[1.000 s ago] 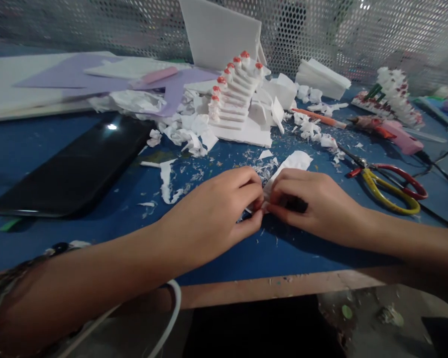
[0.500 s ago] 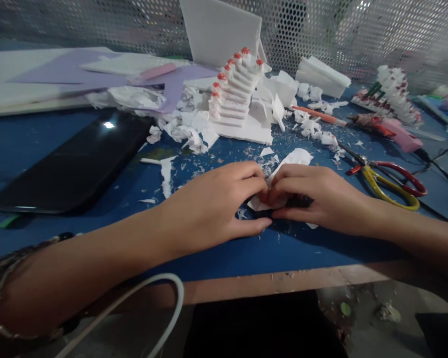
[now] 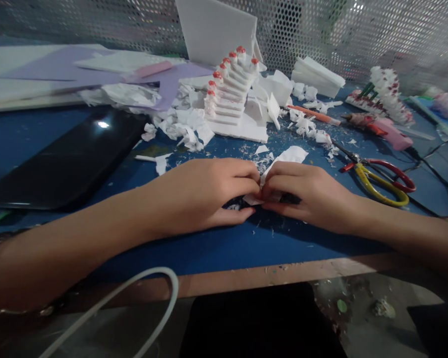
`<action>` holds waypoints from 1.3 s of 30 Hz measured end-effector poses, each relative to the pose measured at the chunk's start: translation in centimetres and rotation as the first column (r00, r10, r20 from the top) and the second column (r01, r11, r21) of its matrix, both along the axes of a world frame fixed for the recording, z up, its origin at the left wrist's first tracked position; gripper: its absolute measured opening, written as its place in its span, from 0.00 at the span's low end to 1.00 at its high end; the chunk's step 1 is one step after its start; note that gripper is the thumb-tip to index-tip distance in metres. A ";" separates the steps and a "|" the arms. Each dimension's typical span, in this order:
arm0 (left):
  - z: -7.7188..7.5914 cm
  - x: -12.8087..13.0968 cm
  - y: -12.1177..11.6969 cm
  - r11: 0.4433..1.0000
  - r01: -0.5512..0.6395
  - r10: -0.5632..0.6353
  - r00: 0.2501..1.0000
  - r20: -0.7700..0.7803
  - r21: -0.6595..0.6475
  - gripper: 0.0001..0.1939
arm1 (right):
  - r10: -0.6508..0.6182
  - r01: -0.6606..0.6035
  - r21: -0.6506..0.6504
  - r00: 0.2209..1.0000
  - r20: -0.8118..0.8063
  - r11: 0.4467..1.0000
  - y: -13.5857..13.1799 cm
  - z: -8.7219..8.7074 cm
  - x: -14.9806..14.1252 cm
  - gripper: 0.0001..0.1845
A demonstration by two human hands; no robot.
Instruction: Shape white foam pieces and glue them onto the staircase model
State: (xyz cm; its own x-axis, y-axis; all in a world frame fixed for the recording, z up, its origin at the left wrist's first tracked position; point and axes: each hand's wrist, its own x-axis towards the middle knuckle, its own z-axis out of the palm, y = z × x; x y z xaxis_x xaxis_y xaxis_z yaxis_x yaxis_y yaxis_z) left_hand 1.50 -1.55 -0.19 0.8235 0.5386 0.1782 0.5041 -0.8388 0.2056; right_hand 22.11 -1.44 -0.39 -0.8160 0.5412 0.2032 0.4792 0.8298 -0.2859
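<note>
A torn piece of white paper (image 3: pixel 294 154) lies low over the blue tabletop between my two hands. My right hand (image 3: pixel 308 196) has its fingers curled over the paper, and they hide most of its near part. From the other side, my left hand (image 3: pixel 209 194) pinches the paper's edge with its fingertips, its thumb stretched a little apart below. The fingertips of both hands nearly meet. Just beyond them stands a small white staircase model (image 3: pixel 229 107) with red-topped posts, with paper shreds scattered around its base.
A black phone (image 3: pixel 59 164) lies at the left. To the right are red-and-yellow-handled scissors (image 3: pixel 381 184), a pink glue gun (image 3: pixel 392 132), an orange pen (image 3: pixel 313 114) and cords. Crumpled paper (image 3: pixel 186 127) and foam sheets (image 3: pixel 7 89) lie behind. A white cable (image 3: pixel 168 278) loops at the front edge.
The view has shifted slightly, so everything sits a little further left. Both hands stay close together on the paper, with the left thumb slightly farther from the right hand.
</note>
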 end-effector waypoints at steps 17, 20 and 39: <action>-0.3 1.2 -0.2 0.976 -0.167 0.181 0.979 0.093 -0.140 0.08 | -0.037 0.038 0.031 0.999 -0.030 0.999 0.3 -0.2 -0.1 0.10; -0.4 1.3 -0.3 0.970 -0.222 0.231 0.968 0.093 -0.095 0.05 | -0.080 0.084 0.064 0.995 -0.052 0.994 0.3 -0.4 -0.2 0.08; -0.4 1.1 -0.1 0.971 -0.188 0.212 0.962 0.171 -0.146 0.04 | -0.059 0.059 -0.015 0.997 -0.045 0.998 -0.1 0.2 0.3 0.05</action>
State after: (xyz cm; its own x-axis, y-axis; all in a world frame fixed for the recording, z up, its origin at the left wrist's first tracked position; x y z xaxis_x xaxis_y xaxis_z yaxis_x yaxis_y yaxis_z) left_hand 2.62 -1.61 -0.62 0.6561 0.7171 0.2352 0.6024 -0.6854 0.4091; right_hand 22.39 -1.50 -0.21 -0.7725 0.5911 0.2319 0.5135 0.7964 -0.3195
